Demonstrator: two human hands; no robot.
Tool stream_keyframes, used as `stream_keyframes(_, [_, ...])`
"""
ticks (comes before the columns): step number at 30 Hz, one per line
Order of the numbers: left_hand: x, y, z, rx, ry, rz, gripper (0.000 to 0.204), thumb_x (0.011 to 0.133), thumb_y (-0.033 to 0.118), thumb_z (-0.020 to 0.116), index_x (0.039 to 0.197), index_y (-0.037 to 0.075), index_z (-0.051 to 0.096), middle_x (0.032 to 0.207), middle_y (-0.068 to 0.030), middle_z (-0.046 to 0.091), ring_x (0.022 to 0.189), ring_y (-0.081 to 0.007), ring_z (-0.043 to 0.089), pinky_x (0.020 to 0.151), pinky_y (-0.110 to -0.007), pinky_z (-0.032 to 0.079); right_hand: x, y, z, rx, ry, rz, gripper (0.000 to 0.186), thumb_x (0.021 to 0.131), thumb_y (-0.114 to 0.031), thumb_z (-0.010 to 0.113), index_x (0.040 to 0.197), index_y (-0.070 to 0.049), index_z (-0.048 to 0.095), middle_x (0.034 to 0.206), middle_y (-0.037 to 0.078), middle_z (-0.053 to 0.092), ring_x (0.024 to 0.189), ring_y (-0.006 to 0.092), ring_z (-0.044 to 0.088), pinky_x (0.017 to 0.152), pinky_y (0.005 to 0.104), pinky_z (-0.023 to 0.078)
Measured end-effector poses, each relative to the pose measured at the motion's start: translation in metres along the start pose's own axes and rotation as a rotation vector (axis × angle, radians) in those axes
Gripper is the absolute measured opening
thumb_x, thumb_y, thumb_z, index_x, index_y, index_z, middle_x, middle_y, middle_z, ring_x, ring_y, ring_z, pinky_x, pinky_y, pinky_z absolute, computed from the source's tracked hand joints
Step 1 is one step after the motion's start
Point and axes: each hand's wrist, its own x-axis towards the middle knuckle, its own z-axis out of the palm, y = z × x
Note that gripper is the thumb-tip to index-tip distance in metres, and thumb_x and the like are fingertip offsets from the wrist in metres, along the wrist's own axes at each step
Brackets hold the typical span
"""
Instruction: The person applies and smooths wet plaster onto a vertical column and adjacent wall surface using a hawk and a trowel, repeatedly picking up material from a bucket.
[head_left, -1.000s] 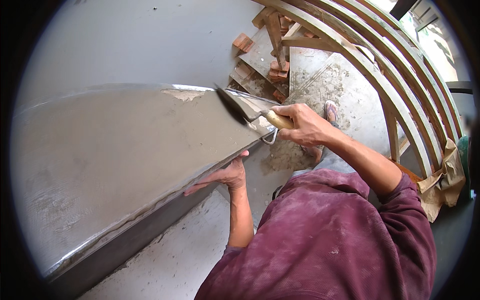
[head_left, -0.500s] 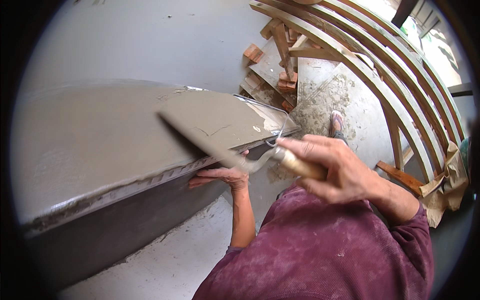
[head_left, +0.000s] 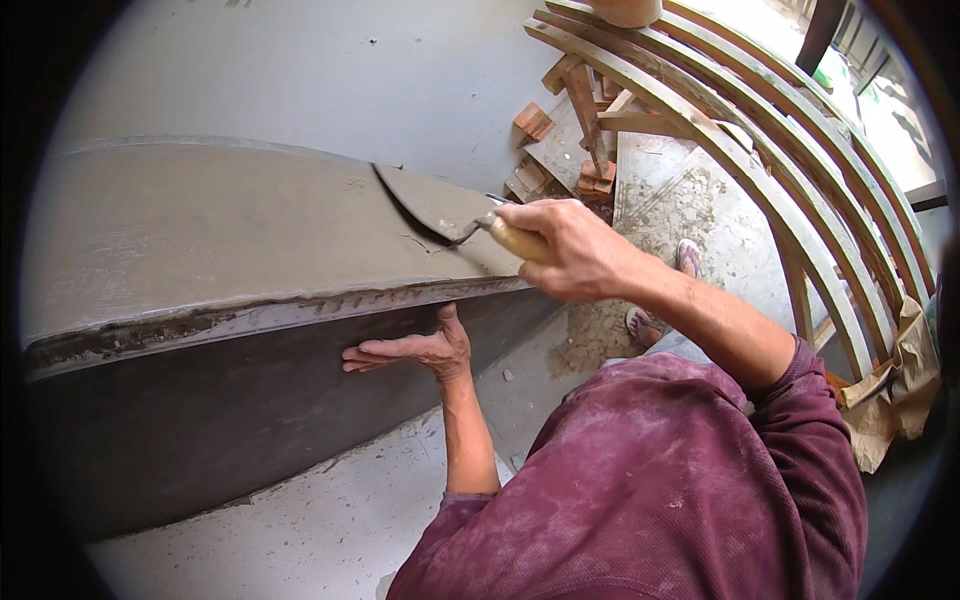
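Observation:
My right hand (head_left: 570, 248) is closed round the wooden handle of a trowel (head_left: 432, 212). The trowel's blade lies at the far right part of a ledge, on its layer of wet grey mortar (head_left: 230, 220). Thin cracks show in the mortar beside the blade. Below the ledge's front edge (head_left: 240, 325), my left hand (head_left: 420, 348) is open, thumb up and fingers pointing left, in front of the dark side face (head_left: 250, 420). Whether its fingertips touch that face, I cannot tell. Nothing is in the left hand.
A wooden scaffold of long beams (head_left: 740, 170) stands at the right, with a round clay-coloured pot (head_left: 628, 10) on top. Red bricks (head_left: 534, 121) and boards lie beneath. Crumpled brown paper (head_left: 900, 395) hangs at the right. A grey wall (head_left: 300, 70) rises behind the ledge.
My right hand has carried the trowel up and left, from over the ledge's front edge onto the mortar at its right part. My left hand has shifted slightly left and away from the edge.

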Motion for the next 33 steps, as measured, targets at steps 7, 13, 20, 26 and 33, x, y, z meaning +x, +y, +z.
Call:
stream_keyframes(7, [0.000, -0.004, -0.003, -0.025, 0.010, 0.012, 0.097, 0.096, 0.060, 0.042, 0.152, -0.004, -0.005, 0.160, -0.0230, -0.015, 0.146, -0.0391, -0.021, 0.112, -0.060, -0.015, -0.057, -0.038, -0.028, -0.084, 0.019, -0.149, 0.064, 0.074, 0.000, 0.057, 0.138, -0.003, 0.049, 0.093, 0.017, 0.060, 0.072, 0.0282, 0.062, 0.064, 0.0377, 0.055])
stream_keyframes(13, [-0.002, -0.001, 0.004, 0.041, 0.019, 0.035, 0.078, 0.100, 0.043, 0.038, 0.151, -0.007, 0.006, 0.159, -0.0268, -0.013, 0.146, -0.0429, -0.019, 0.112, -0.061, -0.014, -0.018, -0.027, -0.005, -0.261, 0.172, -0.186, 0.056, 0.078, 0.003, 0.052, 0.133, -0.004, 0.050, 0.090, 0.017, 0.057, 0.068, 0.0318, 0.061, 0.057, 0.0425, 0.052])
stream_keyframes(20, [-0.003, 0.001, 0.009, 0.040, 0.057, 0.034, 0.074, 0.101, 0.041, 0.032, 0.150, -0.009, 0.006, 0.159, -0.0269, -0.011, 0.146, -0.0442, -0.017, 0.113, -0.059, -0.014, -0.064, -0.025, 0.008, -0.336, -0.008, 0.028, 0.059, 0.077, 0.003, 0.052, 0.135, -0.004, 0.047, 0.092, 0.018, 0.058, 0.071, 0.0345, 0.063, 0.060, 0.0443, 0.053])
stream_keyframes(26, [-0.006, 0.000, 0.010, 0.022, 0.049, 0.004, 0.082, 0.100, 0.046, 0.035, 0.150, -0.010, 0.003, 0.160, -0.0258, -0.012, 0.146, -0.0449, -0.017, 0.112, -0.059, -0.015, -0.117, 0.042, 0.008, -0.354, -0.200, 0.387, 0.060, 0.078, -0.003, 0.054, 0.137, -0.002, 0.047, 0.104, 0.022, 0.060, 0.083, 0.0369, 0.064, 0.076, 0.0437, 0.055])
stream_keyframes(33, [-0.008, -0.004, 0.007, 0.001, -0.027, -0.009, 0.130, 0.075, 0.084, 0.051, 0.152, -0.003, -0.006, 0.159, -0.0260, -0.016, 0.145, -0.0431, -0.022, 0.109, -0.062, -0.017, -0.095, 0.039, 0.011, -0.188, 0.039, 0.203, 0.031, 0.080, -0.001, 0.051, 0.110, 0.002, 0.049, 0.091, 0.027, 0.058, 0.089, 0.0457, 0.061, 0.078, 0.0516, 0.051])
